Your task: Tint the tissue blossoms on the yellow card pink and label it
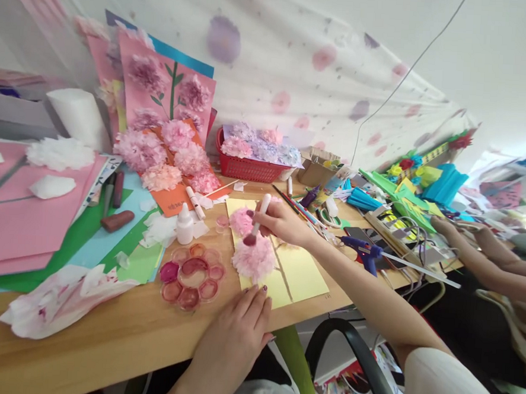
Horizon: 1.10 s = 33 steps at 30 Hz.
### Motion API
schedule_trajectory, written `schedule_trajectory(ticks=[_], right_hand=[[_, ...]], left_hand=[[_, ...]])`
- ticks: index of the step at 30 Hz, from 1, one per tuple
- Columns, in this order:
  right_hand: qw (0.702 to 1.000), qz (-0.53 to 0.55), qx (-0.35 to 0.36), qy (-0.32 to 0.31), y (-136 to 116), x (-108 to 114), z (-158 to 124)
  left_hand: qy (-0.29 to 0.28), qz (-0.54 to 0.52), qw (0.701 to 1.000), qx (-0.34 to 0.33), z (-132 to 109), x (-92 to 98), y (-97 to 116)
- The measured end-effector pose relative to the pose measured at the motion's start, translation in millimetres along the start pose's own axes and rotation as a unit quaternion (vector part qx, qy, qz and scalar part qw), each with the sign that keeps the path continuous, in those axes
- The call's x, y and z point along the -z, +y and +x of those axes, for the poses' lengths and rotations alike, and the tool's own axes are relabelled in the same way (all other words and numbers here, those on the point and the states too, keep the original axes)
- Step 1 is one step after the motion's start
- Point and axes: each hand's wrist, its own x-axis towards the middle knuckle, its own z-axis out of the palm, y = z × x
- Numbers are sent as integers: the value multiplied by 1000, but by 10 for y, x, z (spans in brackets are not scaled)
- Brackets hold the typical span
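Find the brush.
Head view, near the picture's centre: the brush is in the right hand, bristles down at the upper part of a pink flower on the yellow sheet.

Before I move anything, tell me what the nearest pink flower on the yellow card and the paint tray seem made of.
Pink flower: probably tissue paper, matte, by its thin ruffled layers. Paint tray: likely clear plastic, glossy, with see-through edges.

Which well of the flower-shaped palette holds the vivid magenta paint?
The leftmost well of the palette; its colour is a strong magenta, while the others look duller pink, red or orange.
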Motion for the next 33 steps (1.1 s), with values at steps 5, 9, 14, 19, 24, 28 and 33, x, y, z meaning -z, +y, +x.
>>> schedule_trajectory(ticks=[5,9,14,19,24,28,33], right_hand=[[997,-12,-20,-79,33,-107,56],[993,51,-56,-88,3,-142,101],[987,-1,-66,-150,-83,-150,148],[989,-140,-26,-35,-176,-249,56],[970,-150,27,-190,-249,-279,-108],[981,-148,62,-109,-261,-233,-167],[969,-194,23,-149,-287,-214,-218]], left_hand=[[28,6,1000,3,0,-32,7],[36,9,999,2,-12,-61,12],[25,13,1000,2,-7,-74,7],[28,16,999,0,-3,-71,4],[29,35,999,3,-17,-71,13],[23,41,999,-6,-19,-65,6],[-8,39,999,-14,-41,-46,-10]])
